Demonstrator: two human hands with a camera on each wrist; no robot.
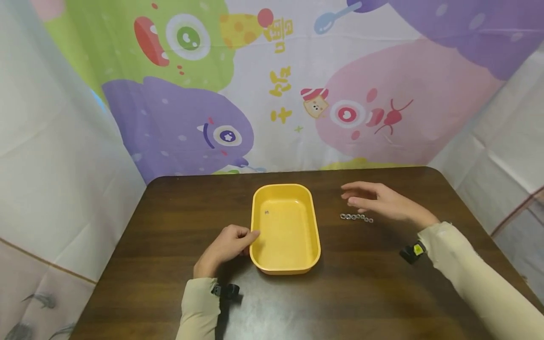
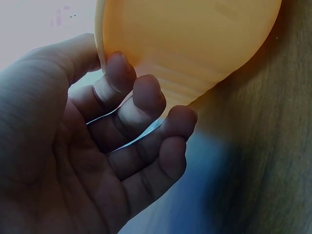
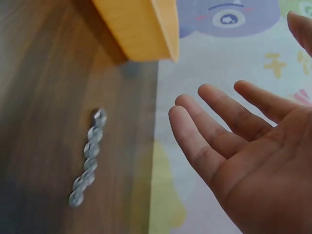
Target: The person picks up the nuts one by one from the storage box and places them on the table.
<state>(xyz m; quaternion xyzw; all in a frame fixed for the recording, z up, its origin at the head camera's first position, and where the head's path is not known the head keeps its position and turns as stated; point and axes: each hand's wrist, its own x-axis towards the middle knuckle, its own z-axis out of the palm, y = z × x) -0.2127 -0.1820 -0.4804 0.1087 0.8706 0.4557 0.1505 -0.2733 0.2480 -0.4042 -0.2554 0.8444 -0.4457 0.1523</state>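
A yellow plastic tray [image 1: 285, 236] stands on the table, and one small metal nut [image 1: 267, 212] lies inside near its left wall. My left hand [image 1: 229, 243] holds the tray's left rim, thumb over the edge and curled fingers [image 2: 148, 95] against the outer wall. To the right of the tray, several shiny metal nuts [image 1: 353, 217] form a slightly bent row. Just above and behind that row hovers my right hand [image 1: 386, 200], its fingers [image 3: 195, 141] loosely extended and holding nothing. In the right wrist view the nuts [image 3: 90, 150] lie apart from the fingers.
The dark wooden table [image 1: 170, 226] has rounded far corners. Behind it hangs a curtain [image 1: 280, 141] printed with cartoon monsters, and pale cloth [image 1: 59, 141] hangs on both sides. A small black camera [image 1: 229, 291] is strapped to each wrist.
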